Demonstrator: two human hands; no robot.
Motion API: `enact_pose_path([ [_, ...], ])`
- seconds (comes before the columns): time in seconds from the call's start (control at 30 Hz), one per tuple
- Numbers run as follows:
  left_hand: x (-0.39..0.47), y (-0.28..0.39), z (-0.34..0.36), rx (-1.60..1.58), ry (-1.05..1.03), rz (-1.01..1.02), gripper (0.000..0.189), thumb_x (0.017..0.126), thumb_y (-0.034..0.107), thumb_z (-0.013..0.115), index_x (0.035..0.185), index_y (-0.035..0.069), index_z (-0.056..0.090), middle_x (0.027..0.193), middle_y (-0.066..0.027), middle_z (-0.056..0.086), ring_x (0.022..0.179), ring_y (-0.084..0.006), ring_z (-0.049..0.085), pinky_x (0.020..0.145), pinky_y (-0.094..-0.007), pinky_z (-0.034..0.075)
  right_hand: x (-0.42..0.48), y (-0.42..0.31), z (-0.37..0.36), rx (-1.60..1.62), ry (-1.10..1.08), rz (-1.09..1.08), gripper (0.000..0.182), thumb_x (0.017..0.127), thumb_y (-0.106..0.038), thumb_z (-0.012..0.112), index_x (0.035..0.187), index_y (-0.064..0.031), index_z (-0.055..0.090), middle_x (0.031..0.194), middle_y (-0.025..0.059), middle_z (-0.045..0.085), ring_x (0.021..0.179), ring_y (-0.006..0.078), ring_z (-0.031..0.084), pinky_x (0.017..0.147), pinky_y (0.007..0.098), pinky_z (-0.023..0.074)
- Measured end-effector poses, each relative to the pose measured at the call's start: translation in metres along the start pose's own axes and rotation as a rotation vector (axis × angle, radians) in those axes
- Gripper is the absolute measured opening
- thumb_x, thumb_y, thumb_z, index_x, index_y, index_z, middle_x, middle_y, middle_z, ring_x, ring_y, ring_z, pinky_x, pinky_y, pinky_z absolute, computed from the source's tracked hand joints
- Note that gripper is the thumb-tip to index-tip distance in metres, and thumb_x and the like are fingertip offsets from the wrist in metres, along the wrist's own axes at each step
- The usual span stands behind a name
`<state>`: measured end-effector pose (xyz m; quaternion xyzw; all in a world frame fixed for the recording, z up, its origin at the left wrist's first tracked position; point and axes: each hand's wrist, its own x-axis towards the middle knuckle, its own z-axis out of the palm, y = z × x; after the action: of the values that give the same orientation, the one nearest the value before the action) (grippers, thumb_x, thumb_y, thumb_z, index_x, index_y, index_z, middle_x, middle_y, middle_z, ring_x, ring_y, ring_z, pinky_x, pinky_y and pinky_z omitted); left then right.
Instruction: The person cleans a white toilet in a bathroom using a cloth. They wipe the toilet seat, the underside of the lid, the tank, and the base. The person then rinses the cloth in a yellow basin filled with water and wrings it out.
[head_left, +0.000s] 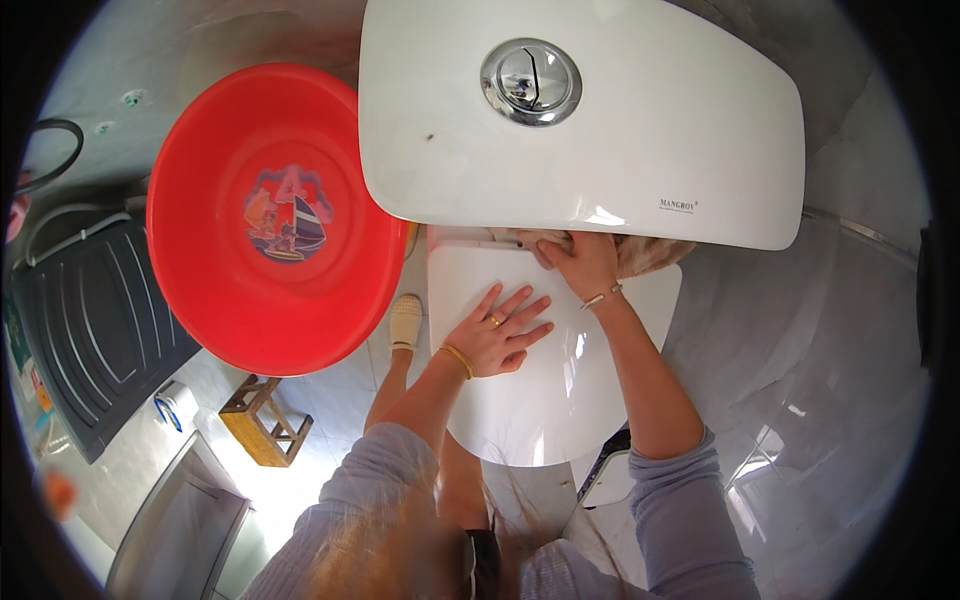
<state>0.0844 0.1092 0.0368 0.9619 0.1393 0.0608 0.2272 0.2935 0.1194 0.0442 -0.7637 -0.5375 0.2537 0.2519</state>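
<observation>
Fingers spread, my left hand (504, 335) rests flat on the closed white toilet lid (517, 412). My right hand (585, 264) reaches to the back of the lid, partly under the front edge of the white cistern top (622, 112). It presses on or grips a bunched brown and cream cloth (652, 253) there. Some of its fingers and part of the cloth are hidden beneath the cistern. A round chrome flush button (531, 82) is set in the cistern top.
A red plastic basin (300, 315) with a sailboat print stands left of the cistern. Beyond it are a dark grey ribbed panel (105, 315) and a small wooden stool (262, 427). Tiled wall (810, 360) lies at the right. My slippered foot (406, 322) is beside the toilet.
</observation>
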Motion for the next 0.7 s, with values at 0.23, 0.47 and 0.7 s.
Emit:
enact_pose_path([
  [0.23, -0.015, -0.002, 0.032, -0.058, 0.041, 0.011, 0.046, 0.073, 0.035, 0.058, 0.118, 0.031, 0.055, 0.144, 0.0002, 0.032, 0.137, -0.0248, 0.021, 0.111, -0.0503, 0.011, 0.005, -0.059, 0.034, -0.272, -0.022, -0.388, 0.035, 0.08, -0.029, 0.061, 0.11, -0.0127, 0.06, 0.105, 0.0037, 0.061, 0.097, 0.0236, 0.057, 0.084, 0.0386, 0.042],
  [0.47, -0.002, 0.001, 0.002, 0.02, -0.027, -0.015, 0.05, 0.073, 0.035, 0.058, 0.122, 0.031, 0.053, 0.146, 0.0014, 0.03, 0.138, -0.0247, 0.018, 0.112, -0.0501, 0.009, -0.012, 0.022, -0.046, -0.607, 0.001, -0.164, 0.023, 0.084, -0.027, 0.057, 0.1, -0.0125, 0.062, 0.094, 0.0057, 0.063, 0.087, 0.0205, 0.059, 0.076, 0.0358, 0.0453],
  [0.7, 0.0, 0.001, -0.001, -0.043, -0.052, -0.019, 0.051, 0.072, 0.033, 0.059, 0.123, 0.03, 0.053, 0.146, 0.0012, 0.029, 0.138, -0.0239, 0.018, 0.112, -0.0495, 0.009, -0.045, 0.111, -0.09, -0.247, 0.176, 0.027, 0.029, 0.088, -0.03, 0.05, 0.091, -0.003, 0.06, 0.081, 0.0148, 0.063, 0.075, 0.0322, 0.06, 0.066, 0.0431, 0.047],
])
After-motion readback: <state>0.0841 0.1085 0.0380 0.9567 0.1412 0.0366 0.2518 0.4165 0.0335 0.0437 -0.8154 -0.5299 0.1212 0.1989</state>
